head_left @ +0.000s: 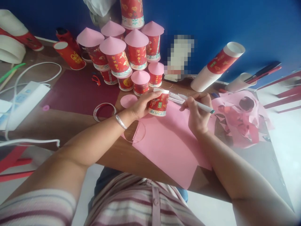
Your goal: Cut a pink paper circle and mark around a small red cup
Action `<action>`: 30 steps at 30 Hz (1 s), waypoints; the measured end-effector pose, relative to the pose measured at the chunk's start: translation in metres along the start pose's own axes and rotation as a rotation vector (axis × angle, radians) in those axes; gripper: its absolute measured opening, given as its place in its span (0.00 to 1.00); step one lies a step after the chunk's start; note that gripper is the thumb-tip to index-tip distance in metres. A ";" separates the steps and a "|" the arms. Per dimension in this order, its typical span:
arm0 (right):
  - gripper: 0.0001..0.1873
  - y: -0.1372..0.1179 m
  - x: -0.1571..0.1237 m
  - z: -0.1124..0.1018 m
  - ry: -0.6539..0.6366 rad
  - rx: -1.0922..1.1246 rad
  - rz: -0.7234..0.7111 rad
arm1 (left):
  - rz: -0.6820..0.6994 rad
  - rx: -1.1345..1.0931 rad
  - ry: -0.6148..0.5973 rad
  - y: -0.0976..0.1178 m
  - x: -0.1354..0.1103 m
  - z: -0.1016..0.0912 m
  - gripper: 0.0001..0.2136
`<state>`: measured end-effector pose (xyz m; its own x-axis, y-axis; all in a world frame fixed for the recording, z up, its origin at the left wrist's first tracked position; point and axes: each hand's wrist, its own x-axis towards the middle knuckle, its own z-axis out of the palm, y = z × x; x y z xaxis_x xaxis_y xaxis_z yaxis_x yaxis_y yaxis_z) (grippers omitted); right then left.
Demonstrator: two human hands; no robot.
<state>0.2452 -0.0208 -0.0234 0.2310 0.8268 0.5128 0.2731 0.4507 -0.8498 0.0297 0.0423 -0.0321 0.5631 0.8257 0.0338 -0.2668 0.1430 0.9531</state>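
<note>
My left hand is closed around a red paper cup with gold print and a white band drawn with blue-green marks. In my right hand is a white marker with a teal end, held just right of the cup; its other end is hidden by my fingers. Under both hands lie pink paper sheets. Beyond the cup stand several red paper cups topped with pink paper cones, some stacked on others. A pink paper disc lies behind my left wrist.
Pink paper scraps pile up at the right. A tape roll sits on a maroon sheet. Stacked cups lean by the blue wall, near a pen holder. A white cable loops at the left.
</note>
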 end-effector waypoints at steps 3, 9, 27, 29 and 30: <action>0.14 -0.009 -0.008 0.002 -0.044 -0.056 -0.045 | -0.003 -0.007 0.039 -0.001 0.001 -0.001 0.21; 0.02 -0.021 -0.020 0.000 -0.243 -0.200 -0.331 | 0.004 0.034 0.044 0.002 0.000 0.001 0.19; 0.16 -0.010 -0.016 0.000 -0.301 -0.299 -0.680 | 0.073 0.115 -0.018 0.003 0.001 0.003 0.18; 0.14 -0.006 -0.018 0.000 -0.356 -0.370 -0.761 | 0.097 0.155 -0.045 0.001 0.002 -0.001 0.18; 0.14 -0.005 -0.018 0.000 -0.378 -0.423 -0.800 | 0.101 0.162 -0.056 0.000 0.001 -0.002 0.18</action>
<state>0.2397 -0.0385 -0.0282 -0.4624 0.4167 0.7827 0.5483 0.8281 -0.1170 0.0289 0.0447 -0.0332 0.5835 0.7992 0.1444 -0.1977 -0.0327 0.9797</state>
